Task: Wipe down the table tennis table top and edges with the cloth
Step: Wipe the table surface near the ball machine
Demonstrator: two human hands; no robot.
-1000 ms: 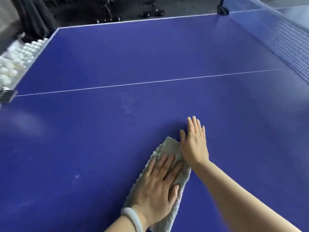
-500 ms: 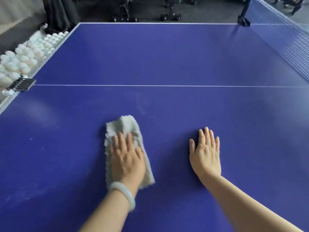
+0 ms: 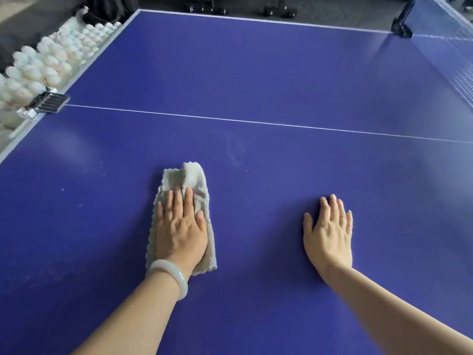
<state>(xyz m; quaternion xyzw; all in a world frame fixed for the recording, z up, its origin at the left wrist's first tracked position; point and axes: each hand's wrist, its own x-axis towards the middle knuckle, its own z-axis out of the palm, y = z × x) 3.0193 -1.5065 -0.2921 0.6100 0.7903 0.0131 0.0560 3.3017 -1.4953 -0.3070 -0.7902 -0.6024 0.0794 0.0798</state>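
Down at the near side of the table (image 3: 256,73), two bare forearms reach in over the blue top. The left hand (image 3: 179,226) lies flat on the cloth (image 3: 190,180), fingers straight and close together, palm pressing down, nothing curled round the fabric. A pale bracelet (image 3: 170,274) sits on that wrist. The cloth, a beige towelling piece folded long, lies on the top towards the near side and a little left of the middle. Its far end pokes out beyond the fingertips, slightly bunched.

Well apart to its right, the right hand (image 3: 329,237) is planted palm-down on the bare surface, fingers straight and a little spread, holding nothing.

Just beyond the cloth there's a faint whitish smudge (image 3: 234,149) on the blue. Further out, the thin white line (image 3: 256,123) runs across from the left edge towards the net side. Right where it meets that left edge, a small dark ribbed metal piece (image 3: 50,101) sits on the rim. Past the edge, off the table, there's a heap of white balls (image 3: 46,60).

Over on the right, the net (image 3: 458,62) stands along that side, its black post (image 3: 401,25) clamped at the far right corner.
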